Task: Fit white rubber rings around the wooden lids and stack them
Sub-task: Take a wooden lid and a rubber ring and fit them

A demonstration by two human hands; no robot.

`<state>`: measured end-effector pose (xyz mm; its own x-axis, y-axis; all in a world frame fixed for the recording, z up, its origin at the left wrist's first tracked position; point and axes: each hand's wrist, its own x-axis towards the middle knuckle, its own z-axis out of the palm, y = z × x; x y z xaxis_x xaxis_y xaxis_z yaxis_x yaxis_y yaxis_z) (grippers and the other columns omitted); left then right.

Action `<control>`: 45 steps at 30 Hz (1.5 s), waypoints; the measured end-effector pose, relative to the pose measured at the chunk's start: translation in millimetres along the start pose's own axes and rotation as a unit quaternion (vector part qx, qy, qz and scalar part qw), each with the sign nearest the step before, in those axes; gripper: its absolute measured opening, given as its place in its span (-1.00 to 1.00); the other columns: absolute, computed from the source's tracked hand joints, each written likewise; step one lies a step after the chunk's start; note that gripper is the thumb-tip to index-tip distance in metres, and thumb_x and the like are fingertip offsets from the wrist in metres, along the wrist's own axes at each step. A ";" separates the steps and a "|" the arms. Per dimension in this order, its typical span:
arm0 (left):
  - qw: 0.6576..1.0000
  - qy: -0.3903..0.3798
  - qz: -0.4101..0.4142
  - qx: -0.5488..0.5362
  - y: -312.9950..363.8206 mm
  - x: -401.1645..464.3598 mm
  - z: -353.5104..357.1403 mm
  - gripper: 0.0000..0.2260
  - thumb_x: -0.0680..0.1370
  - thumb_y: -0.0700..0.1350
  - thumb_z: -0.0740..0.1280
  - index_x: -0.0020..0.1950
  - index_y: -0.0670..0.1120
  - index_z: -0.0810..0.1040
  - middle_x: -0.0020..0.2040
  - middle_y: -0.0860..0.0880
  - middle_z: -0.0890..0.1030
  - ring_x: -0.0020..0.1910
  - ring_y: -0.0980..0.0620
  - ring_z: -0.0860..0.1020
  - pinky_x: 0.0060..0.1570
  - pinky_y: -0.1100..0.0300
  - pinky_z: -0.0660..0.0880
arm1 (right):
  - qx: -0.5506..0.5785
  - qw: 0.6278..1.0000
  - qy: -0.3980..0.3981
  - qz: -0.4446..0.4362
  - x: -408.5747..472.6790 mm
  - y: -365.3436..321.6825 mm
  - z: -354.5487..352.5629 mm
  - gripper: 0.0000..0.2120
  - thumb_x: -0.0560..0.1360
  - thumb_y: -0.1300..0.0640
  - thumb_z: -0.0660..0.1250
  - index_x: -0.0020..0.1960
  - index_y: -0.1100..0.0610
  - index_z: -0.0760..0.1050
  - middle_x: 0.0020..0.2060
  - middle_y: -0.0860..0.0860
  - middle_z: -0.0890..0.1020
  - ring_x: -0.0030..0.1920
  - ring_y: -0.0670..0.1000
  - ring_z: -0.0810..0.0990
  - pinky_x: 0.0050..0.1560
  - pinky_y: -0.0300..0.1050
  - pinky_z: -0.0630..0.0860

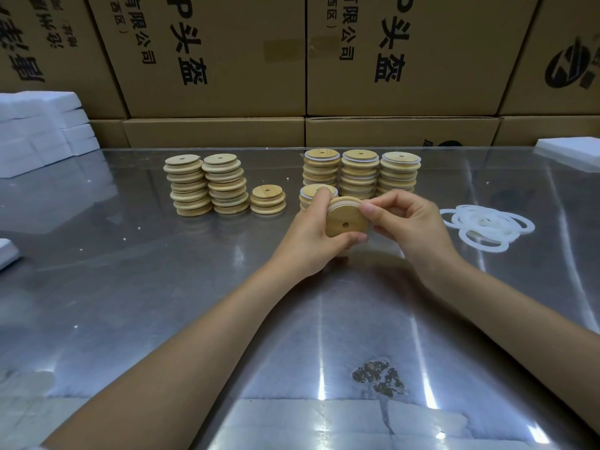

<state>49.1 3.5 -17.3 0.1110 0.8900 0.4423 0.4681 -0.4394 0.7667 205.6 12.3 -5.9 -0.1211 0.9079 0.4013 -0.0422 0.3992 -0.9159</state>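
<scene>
My left hand (pixel 311 235) grips a round wooden lid (pixel 345 220) with a small hole, tilted toward me above the table. My right hand (pixel 409 222) pinches a white rubber ring (pixel 349 203) at the lid's upper edge. Behind my hands stand three tall stacks of lids with white rings (pixel 360 172) and a short ringed stack (pixel 316 191), partly hidden by my left hand. To the left stand two tall stacks of bare lids (pixel 206 185) and a short stack of two (pixel 268 199). A loose pile of white rings (pixel 485 225) lies to the right.
The shiny metal table (pixel 162 287) carries white foam blocks at the far left (pixel 42 131), one at the left edge (pixel 6 253) and one at the far right (pixel 571 152). Cardboard boxes (pixel 292 60) form a wall behind the table.
</scene>
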 end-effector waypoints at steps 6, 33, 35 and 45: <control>0.999 0.021 -0.024 -0.040 2.8 -1.0 4.5 -0.55 0.29 0.02 0.48 -0.01 -0.08 0.32 -0.12 -0.11 0.59 -0.12 -0.19 0.61 -0.10 -0.19 0.54 | 0.006 0.999 -0.002 0.037 1.9 0.3 -2.1 -0.95 0.43 0.16 0.42 -0.20 0.06 0.62 -0.21 0.03 0.69 -0.12 -0.03 0.62 0.03 -0.06 0.55; 0.974 0.017 -0.062 -0.218 2.1 -1.3 8.7 -0.72 0.44 -0.29 0.45 0.00 -0.12 0.39 -0.11 -0.02 0.51 -0.17 0.11 0.55 -0.17 0.08 0.64 | -0.051 0.991 -0.080 0.098 7.5 -10.3 -17.7 -0.95 0.45 0.10 0.42 -0.14 0.08 0.61 -0.26 -0.05 0.68 -0.17 -0.14 0.65 -0.04 -0.24 0.57; 0.981 0.021 -0.052 -0.187 0.9 -1.4 7.4 -0.69 0.42 -0.23 0.49 0.01 -0.15 0.40 -0.11 -0.04 0.52 -0.14 0.07 0.54 -0.13 0.04 0.63 | -0.063 0.991 -0.078 0.083 8.4 -10.0 -17.2 -0.96 0.47 0.14 0.41 -0.16 0.08 0.60 -0.31 -0.07 0.68 -0.23 -0.17 0.64 -0.07 -0.25 0.56; 0.990 0.054 0.030 0.124 -3.6 1.4 -5.1 -0.51 0.26 0.15 0.55 -0.19 -0.09 0.33 -0.36 0.09 0.43 -0.34 0.09 0.38 -0.33 0.09 0.32 | -0.219 0.971 -0.007 -0.096 0.9 -4.1 -3.0 -0.85 0.46 0.12 0.41 -0.26 -0.07 0.55 -0.30 -0.14 0.66 -0.22 -0.15 0.62 -0.11 -0.13 0.51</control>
<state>43.2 5.7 -17.1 0.0577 0.8391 0.5409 0.6655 -0.4362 0.6057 208.6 11.8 -1.7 -0.1663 0.8109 0.5610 0.3599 0.5796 -0.7312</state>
